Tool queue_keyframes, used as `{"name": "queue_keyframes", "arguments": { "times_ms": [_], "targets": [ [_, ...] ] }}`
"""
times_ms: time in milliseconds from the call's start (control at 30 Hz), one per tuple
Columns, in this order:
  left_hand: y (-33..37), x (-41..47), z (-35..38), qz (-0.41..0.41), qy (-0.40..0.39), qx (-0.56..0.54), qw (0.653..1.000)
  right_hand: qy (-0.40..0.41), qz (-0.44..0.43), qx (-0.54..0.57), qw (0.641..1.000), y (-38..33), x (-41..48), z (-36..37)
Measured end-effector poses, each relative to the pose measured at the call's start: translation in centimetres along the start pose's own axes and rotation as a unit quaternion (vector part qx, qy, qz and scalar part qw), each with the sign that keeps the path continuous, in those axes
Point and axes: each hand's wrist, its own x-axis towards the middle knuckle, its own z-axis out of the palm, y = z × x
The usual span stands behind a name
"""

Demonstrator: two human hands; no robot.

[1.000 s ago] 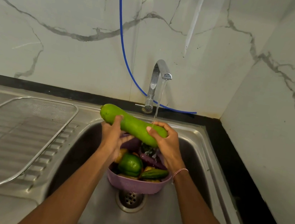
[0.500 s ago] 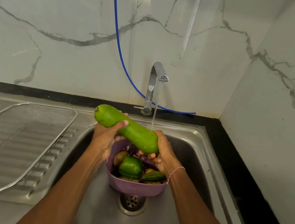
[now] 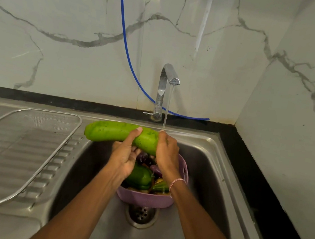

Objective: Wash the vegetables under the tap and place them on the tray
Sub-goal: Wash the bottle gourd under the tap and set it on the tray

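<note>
While a thin stream of water falls from the chrome tap, a long bottle gourd is held level over the far edge of the sink. Its right end sits under the stream and its left end juts toward the draining board. The left hand cups it from below near the middle, with the thumb laid over the top, so that grip is clamped on the gourd. The right hand wraps the right end, and its grip is likewise closed round the gourd.

Just beneath, a purple colander stands in the sink with a green capsicum and other vegetables inside. The mesh tray lies on the draining board to the left.

The gourd looks stiff and fairly heavy, and its smooth wet skin is probably slippery. It is likely best held by two hands spread apart, with one palm under the middle taking the weight. Pinching a rounded end invites a slip onto the colander below.
</note>
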Motion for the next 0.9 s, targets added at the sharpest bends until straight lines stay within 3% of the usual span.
{"name": "queue_keyframes", "arguments": {
  "times_ms": [33,100,133,200,300,400,500,600,733,833,900],
  "targets": [
    [0.1,-0.1,0.0,0.004,-0.007,0.001,1.0,-0.034,0.079,0.062,0.994,-0.3,0.0,-0.3],
    [0.3,0.0,-0.2,0.011,-0.019,0.0,1.0,-0.13,0.241,0.197,0.942,-0.6,-0.4,-1.2],
    [0.2,0.1,-0.2,0.016,-0.027,0.0,1.0,-0.154,0.278,0.236,0.918,-0.5,-0.6,-1.6],
    [-0.2,0.0,0.2,0.024,-0.043,0.002,0.999,-0.136,0.277,0.258,0.916,-0.4,-0.8,-1.6],
    [-1.1,-0.1,1.0,0.033,-0.038,-0.023,0.998,-0.034,0.187,0.228,0.955,-0.4,-1.2,-0.3],
    [-1.4,-0.5,1.1,0.021,-0.004,-0.021,1.0,0.047,0.053,0.107,0.992,-0.6,-2.1,0.7],
    [-1.5,-0.2,0.8,0.013,0.025,-0.007,1.0,0.073,-0.002,0.044,0.996,-1.2,-2.4,0.4],
    [-1.4,-0.4,1.3,0.01,0.023,-0.015,1.0,0.054,0.069,0.132,0.987,-1.4,-1.3,0.2],
    [-1.2,-0.1,1.0,0.011,0.01,-0.012,1.0,-0.082,0.248,0.238,0.935,-1.0,-0.7,-1.2],
    [-1.0,0.2,0.9,0.008,-0.019,-0.002,1.0,-0.178,0.266,0.305,0.897,-0.6,-0.3,-1.5],
    [-0.8,0.3,0.9,0.005,-0.035,0.0,0.999,-0.165,0.259,0.327,0.894,-0.6,-0.3,-1.0]
  ]
}}
